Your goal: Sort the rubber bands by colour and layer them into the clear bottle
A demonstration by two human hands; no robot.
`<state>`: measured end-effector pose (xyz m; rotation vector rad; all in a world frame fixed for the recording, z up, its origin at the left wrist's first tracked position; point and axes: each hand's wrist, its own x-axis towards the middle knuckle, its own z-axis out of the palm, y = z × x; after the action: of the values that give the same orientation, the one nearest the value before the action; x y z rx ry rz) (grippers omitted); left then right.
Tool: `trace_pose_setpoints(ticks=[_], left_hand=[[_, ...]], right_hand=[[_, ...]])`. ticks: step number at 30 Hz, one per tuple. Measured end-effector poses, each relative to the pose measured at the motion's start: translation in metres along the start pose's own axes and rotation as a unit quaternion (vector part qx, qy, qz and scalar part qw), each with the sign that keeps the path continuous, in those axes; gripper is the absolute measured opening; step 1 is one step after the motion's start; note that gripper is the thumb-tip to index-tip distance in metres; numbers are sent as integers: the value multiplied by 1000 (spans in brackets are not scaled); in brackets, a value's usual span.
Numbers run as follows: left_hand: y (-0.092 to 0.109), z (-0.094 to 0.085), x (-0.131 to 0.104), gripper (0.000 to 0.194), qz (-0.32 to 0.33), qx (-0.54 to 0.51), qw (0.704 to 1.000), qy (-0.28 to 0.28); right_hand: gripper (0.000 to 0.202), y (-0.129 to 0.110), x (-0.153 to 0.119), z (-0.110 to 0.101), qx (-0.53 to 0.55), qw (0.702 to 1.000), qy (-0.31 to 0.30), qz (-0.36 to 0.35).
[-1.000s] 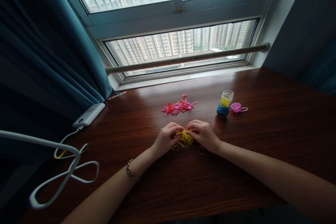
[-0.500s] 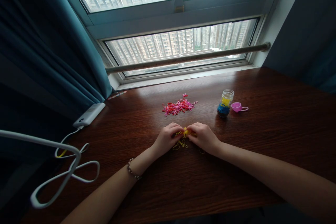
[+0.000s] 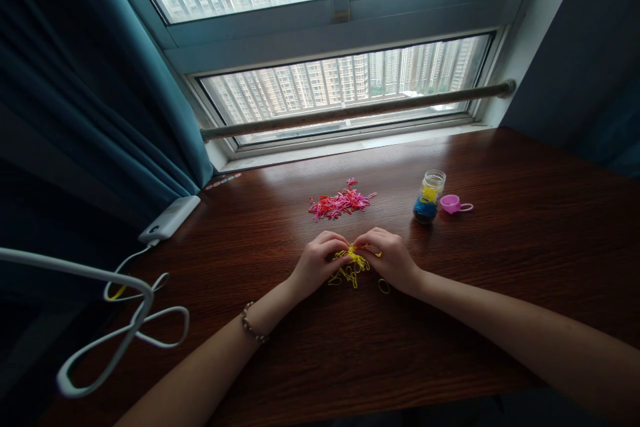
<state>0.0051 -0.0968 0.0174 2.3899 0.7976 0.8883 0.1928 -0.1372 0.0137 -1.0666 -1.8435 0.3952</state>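
Yellow rubber bands (image 3: 351,268) lie in a loose heap on the dark wooden table, between and under my fingers. My left hand (image 3: 320,259) comes in from the left, its fingers closed on the yellow bands at the heap's top. Opposite it, my right hand (image 3: 390,255) pinches the same bunch, and the two hands' fingertips nearly meet. One single yellow band (image 3: 383,286) rests apart, just below my right hand. Exactly how many bands each hand grips is hidden by the fingers.
Behind my hands is a pile of pink and red rubber bands (image 3: 340,204). A clear jar (image 3: 429,197) with blue and yellow contents stands to the right, beside a pink lid with a loop (image 3: 451,205). A white power strip (image 3: 170,219) and its cable (image 3: 145,320) lie left.
The yellow bands have spread into a wider heap below my fingertips. My right hand has lifted slightly, showing more of the single band beside it.
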Motion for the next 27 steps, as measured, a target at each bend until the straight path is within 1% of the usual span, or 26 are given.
trace_pose_setpoints(ticks=[4,8,10,12,16,21,24,27], left_hand=[[1,-1,0,19,5,-29,1000,-6],[4,-2,-1,25,-4,-68,997,-37],[5,-3,-2,27,-16,-83,995,-48],[6,-3,-3,26,-32,-91,995,-40],[7,-3,-4,21,-72,-111,991,3],[12,-2,-3,20,-88,-154,984,26],[15,-3,-1,19,-119,-208,970,33],[15,-2,1,19,-167,-264,949,32]], right_hand=[[4,-3,2,-2,21,1000,12,-9],[8,-4,2,-3,85,996,-18,-21],[9,-5,2,-3,107,994,-21,-26],[9,-5,2,-3,113,993,-12,-29],[10,-5,2,-2,111,993,-5,-28],[9,-6,3,-2,109,994,-9,-26],[8,-8,3,-2,109,994,-7,-25],[9,-9,3,-3,111,993,-5,-27]])
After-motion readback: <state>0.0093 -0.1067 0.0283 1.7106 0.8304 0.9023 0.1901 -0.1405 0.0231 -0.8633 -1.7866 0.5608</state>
